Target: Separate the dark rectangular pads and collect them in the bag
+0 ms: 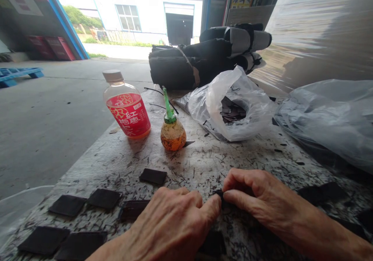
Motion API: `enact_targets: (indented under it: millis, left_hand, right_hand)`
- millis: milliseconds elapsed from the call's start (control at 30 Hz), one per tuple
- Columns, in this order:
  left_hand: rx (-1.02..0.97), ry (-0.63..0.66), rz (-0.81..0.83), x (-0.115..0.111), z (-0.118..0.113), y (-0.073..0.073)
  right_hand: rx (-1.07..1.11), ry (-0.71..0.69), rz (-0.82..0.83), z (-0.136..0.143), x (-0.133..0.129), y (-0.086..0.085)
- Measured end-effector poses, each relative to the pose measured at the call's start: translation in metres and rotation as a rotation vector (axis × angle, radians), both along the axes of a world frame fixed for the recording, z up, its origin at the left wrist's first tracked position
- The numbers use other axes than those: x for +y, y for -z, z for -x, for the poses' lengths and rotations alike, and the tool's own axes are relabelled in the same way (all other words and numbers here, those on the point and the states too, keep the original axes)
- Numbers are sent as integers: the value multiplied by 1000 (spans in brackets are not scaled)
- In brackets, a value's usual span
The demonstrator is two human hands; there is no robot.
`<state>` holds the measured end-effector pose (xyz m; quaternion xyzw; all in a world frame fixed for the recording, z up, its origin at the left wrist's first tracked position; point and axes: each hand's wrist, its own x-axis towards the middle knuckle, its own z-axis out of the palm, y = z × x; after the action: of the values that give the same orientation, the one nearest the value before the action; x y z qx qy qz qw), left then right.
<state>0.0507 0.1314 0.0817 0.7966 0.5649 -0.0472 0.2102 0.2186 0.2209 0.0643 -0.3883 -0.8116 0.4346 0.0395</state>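
A small black piece point(218, 193) shows between my two hands, low in the middle of the view. My right hand point(256, 197) pinches it with thumb and index finger. My left hand point(177, 218) lies palm down, fingers curled, with its thumb against the piece's near side; what is under its fingers is hidden. Just beyond my left hand lies a flat black rectangle point(153, 176), and a dark, shinier block point(132, 209) touches its left side. More black rectangles point(67, 205) lie flat at the left, and dark pieces point(323, 192) lie right of my right hand.
On the scrap-strewn table point(96, 167) stand a red-labelled bottle point(129, 111) and a round orange bottle with green spout point(173, 134). Behind are an open plastic bag point(201, 101) of dark pieces, another bag point(335, 117) at right, and black rolls point(175, 68).
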Motion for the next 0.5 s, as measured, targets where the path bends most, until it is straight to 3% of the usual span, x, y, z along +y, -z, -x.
enact_targets:
  millis: [200, 500]
  left_hand:
    - [120, 26, -99, -3, -4, 3]
    - [160, 58, -118, -6, -8, 4]
  right_hand:
    - [-30, 14, -16, -1, 0, -1]
    - [-88, 76, -71, -10, -1, -2]
